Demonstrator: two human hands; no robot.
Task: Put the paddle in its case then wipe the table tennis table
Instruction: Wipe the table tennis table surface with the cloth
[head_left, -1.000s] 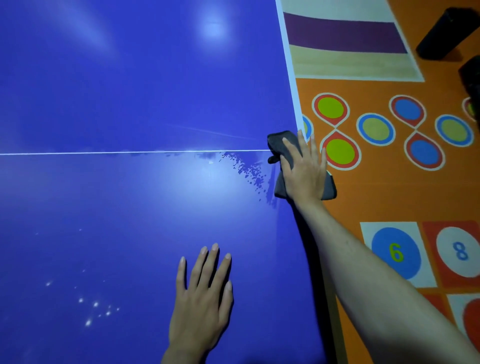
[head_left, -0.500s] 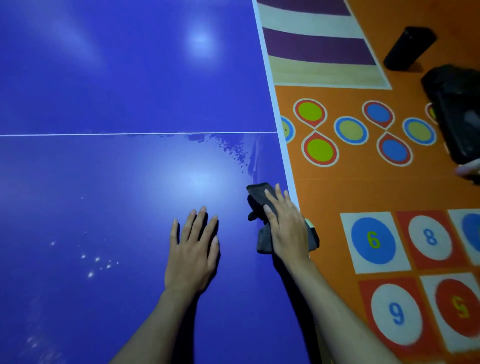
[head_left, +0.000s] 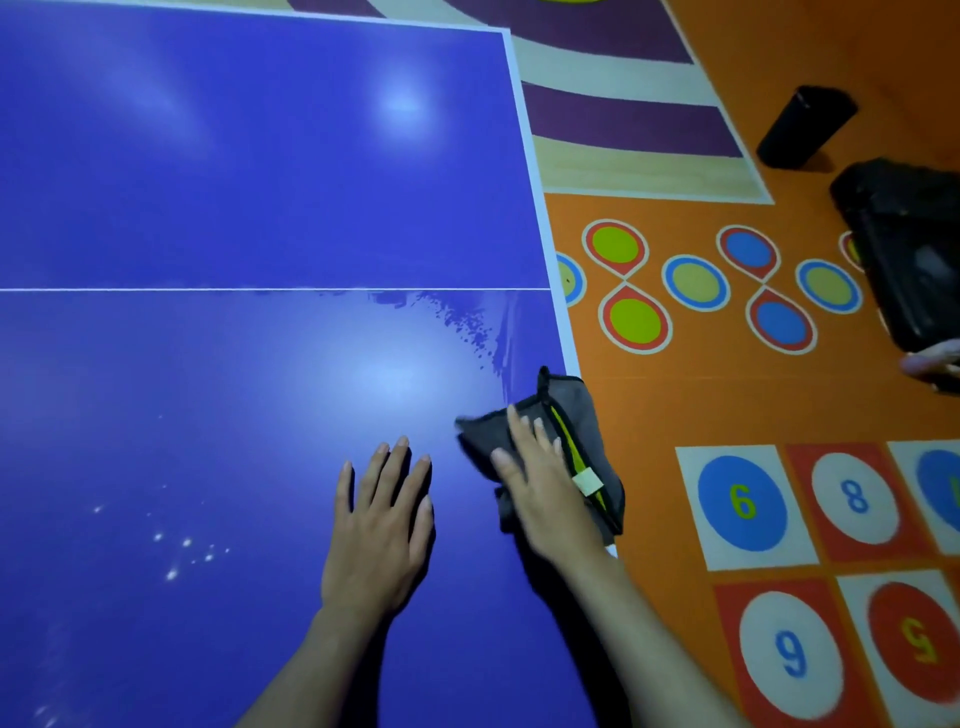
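Observation:
The blue table tennis table (head_left: 234, 182) fills the left of the view, with a white centre line across it. A grey cloth (head_left: 582, 410) with a yellow strip and a white tag lies at the table's right edge and hangs partly over it. My right hand (head_left: 545, 488) presses flat on the cloth, fingers straight. My left hand (head_left: 382, 525) rests flat on the table just left of it, fingers spread. A damp smear (head_left: 467, 322) marks the surface above the cloth. The paddle and its case are not clearly in view.
Right of the table lies an orange play mat (head_left: 727, 395) with coloured circles and numbered squares. A black cylinder (head_left: 802, 127) and a black bag (head_left: 909, 249) sit on it at the far right. Another person's fingers (head_left: 932, 358) show at the right edge.
My right hand has drawn the cloth along the right edge from the centre line back toward me, then a little leftward. My left hand has stayed flat on the table.

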